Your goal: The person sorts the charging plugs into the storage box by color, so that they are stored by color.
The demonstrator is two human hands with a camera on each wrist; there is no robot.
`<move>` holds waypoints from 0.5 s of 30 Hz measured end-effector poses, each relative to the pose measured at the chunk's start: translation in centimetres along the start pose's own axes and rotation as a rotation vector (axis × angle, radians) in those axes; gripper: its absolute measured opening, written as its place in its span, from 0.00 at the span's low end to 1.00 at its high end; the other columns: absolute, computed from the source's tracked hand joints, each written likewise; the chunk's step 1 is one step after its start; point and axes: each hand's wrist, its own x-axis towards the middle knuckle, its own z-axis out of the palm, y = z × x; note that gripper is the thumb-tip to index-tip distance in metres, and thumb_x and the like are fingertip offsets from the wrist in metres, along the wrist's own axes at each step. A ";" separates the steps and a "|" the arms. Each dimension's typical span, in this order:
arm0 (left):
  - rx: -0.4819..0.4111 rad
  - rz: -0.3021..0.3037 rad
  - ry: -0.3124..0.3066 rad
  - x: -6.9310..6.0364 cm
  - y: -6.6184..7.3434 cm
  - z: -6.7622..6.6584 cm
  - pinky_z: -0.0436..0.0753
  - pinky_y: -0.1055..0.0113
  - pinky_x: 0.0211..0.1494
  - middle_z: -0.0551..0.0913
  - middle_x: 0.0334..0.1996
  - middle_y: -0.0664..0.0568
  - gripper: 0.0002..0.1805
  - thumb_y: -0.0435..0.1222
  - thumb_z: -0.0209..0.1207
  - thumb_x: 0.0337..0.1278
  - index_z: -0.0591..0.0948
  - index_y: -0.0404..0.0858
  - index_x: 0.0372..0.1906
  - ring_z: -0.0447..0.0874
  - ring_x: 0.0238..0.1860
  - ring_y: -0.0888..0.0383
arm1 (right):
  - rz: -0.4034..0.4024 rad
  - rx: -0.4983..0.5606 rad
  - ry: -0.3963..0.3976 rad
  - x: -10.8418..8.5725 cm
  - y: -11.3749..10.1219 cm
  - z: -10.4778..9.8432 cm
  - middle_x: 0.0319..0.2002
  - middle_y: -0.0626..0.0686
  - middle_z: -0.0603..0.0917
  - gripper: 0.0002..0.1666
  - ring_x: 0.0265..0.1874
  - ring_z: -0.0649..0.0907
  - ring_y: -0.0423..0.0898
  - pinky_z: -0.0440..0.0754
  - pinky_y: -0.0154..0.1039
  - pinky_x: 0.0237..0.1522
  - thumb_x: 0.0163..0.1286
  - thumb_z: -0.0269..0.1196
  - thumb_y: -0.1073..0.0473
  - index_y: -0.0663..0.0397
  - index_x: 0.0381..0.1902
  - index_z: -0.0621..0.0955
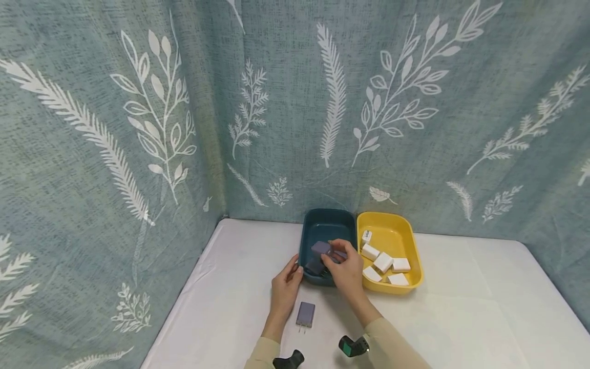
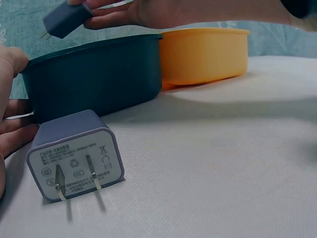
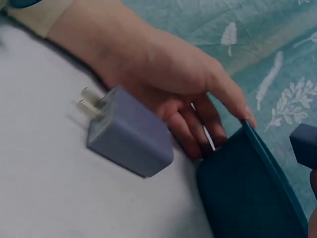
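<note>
My right hand [image 1: 348, 271] pinches a purple-grey USB wall charger [image 1: 321, 248] above the dark teal bin [image 1: 328, 215]. In the left wrist view the held charger [image 2: 67, 20] is tilted over the rim, its prongs toward the left. Other chargers of that colour [image 1: 315, 265] lie inside the bin, partly covered by the hand. At the bin's near left corner, my left hand [image 1: 285, 290] holds the wall, with the thumb [image 3: 246, 115] on the rim and the fingers against the outside. Another purple-grey charger [image 1: 306, 314] lies on the table by my left wrist, prongs toward me.
Right beside the teal bin stands a yellow bin [image 1: 405, 230] with several white chargers [image 1: 383, 262] in it. A white cloth [image 1: 470, 297] covers the table. Patterned blue-green curtains [image 1: 295, 128] hang behind and at the sides.
</note>
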 end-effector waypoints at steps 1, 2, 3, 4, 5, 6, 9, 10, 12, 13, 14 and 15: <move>-0.002 -0.002 -0.007 -0.1 0.4 -0.1 0.79 0.81 0.53 0.81 0.58 0.42 0.23 0.37 0.56 0.68 0.75 0.43 0.66 0.81 0.57 0.50 | 0.012 -0.005 0.007 0.2 0.0 0.1 0.45 0.57 0.85 0.20 0.47 0.85 0.52 0.86 0.41 0.50 0.53 0.73 0.67 0.57 0.45 0.81; -0.007 -0.004 -0.015 -0.3 0.9 -0.2 0.79 0.82 0.52 0.81 0.58 0.40 0.23 0.37 0.56 0.68 0.75 0.42 0.66 0.81 0.57 0.49 | 0.023 -0.004 0.010 0.4 -0.1 0.2 0.46 0.57 0.85 0.21 0.48 0.85 0.52 0.86 0.42 0.51 0.54 0.73 0.67 0.56 0.46 0.81; -0.011 -0.005 -0.023 -0.4 1.3 -0.3 0.78 0.82 0.52 0.81 0.58 0.39 0.23 0.36 0.56 0.68 0.74 0.40 0.66 0.81 0.57 0.49 | 0.034 -0.004 0.008 0.6 0.0 0.3 0.47 0.57 0.84 0.21 0.49 0.85 0.52 0.85 0.42 0.52 0.54 0.73 0.67 0.56 0.47 0.80; -0.016 -0.009 -0.031 -0.5 1.8 -0.5 0.78 0.83 0.51 0.81 0.58 0.39 0.23 0.36 0.55 0.68 0.74 0.39 0.66 0.81 0.57 0.49 | 0.047 -0.007 0.002 0.8 0.0 0.4 0.48 0.57 0.83 0.22 0.51 0.84 0.52 0.85 0.42 0.52 0.55 0.73 0.66 0.56 0.49 0.80; -0.020 -0.010 -0.038 -0.7 2.3 -0.6 0.78 0.83 0.51 0.81 0.58 0.38 0.23 0.36 0.55 0.69 0.74 0.38 0.66 0.81 0.57 0.49 | 0.059 -0.004 -0.007 1.0 0.2 0.5 0.50 0.57 0.82 0.24 0.53 0.83 0.52 0.84 0.42 0.53 0.56 0.72 0.66 0.56 0.51 0.79; -0.021 -0.010 -0.043 -0.8 2.7 -0.6 0.78 0.83 0.51 0.81 0.58 0.38 0.23 0.35 0.55 0.69 0.74 0.38 0.66 0.81 0.56 0.50 | 0.072 -0.001 -0.016 1.2 0.3 0.5 0.52 0.57 0.81 0.25 0.54 0.82 0.52 0.84 0.41 0.54 0.56 0.72 0.66 0.57 0.53 0.78; -0.029 -0.017 -0.037 -0.9 2.6 -0.5 0.78 0.84 0.50 0.81 0.58 0.39 0.23 0.36 0.56 0.68 0.75 0.40 0.66 0.81 0.57 0.51 | 0.089 0.016 -0.047 1.2 0.7 0.3 0.55 0.60 0.77 0.29 0.58 0.80 0.55 0.83 0.40 0.56 0.57 0.71 0.66 0.60 0.56 0.75; -0.030 -0.014 -0.031 -0.8 2.1 -0.4 0.78 0.84 0.51 0.81 0.58 0.40 0.22 0.37 0.56 0.68 0.75 0.41 0.65 0.81 0.56 0.52 | 0.090 0.019 -0.049 1.2 0.8 0.2 0.55 0.60 0.77 0.29 0.58 0.80 0.56 0.83 0.40 0.55 0.58 0.70 0.66 0.60 0.56 0.74; -0.023 -0.001 -0.016 -0.5 1.0 -0.2 0.79 0.83 0.51 0.81 0.58 0.43 0.22 0.38 0.57 0.68 0.76 0.44 0.65 0.81 0.56 0.52 | 0.079 0.024 -0.048 1.0 0.9 0.0 0.54 0.59 0.77 0.27 0.57 0.80 0.57 0.84 0.39 0.54 0.58 0.70 0.67 0.61 0.55 0.75; -0.019 0.005 -0.008 -0.3 0.5 -0.1 0.79 0.82 0.52 0.82 0.58 0.44 0.22 0.38 0.57 0.67 0.76 0.45 0.65 0.82 0.56 0.53 | 0.065 0.024 -0.049 0.9 0.9 0.0 0.54 0.60 0.77 0.27 0.56 0.81 0.58 0.84 0.39 0.54 0.58 0.70 0.68 0.61 0.55 0.75; -0.012 0.010 -0.003 -0.1 0.0 -0.1 0.79 0.81 0.53 0.82 0.59 0.45 0.22 0.39 0.57 0.67 0.76 0.46 0.65 0.82 0.57 0.53 | 0.052 0.026 -0.049 0.9 0.9 0.0 0.53 0.60 0.77 0.26 0.55 0.81 0.59 0.85 0.39 0.53 0.58 0.69 0.68 0.62 0.54 0.75; -0.008 0.018 0.003 0.1 -0.5 0.0 0.80 0.80 0.53 0.81 0.59 0.46 0.22 0.39 0.57 0.67 0.76 0.47 0.64 0.82 0.57 0.53 | 0.037 0.025 -0.050 0.9 0.9 0.0 0.52 0.61 0.77 0.26 0.54 0.82 0.60 0.85 0.38 0.51 0.58 0.69 0.69 0.63 0.54 0.76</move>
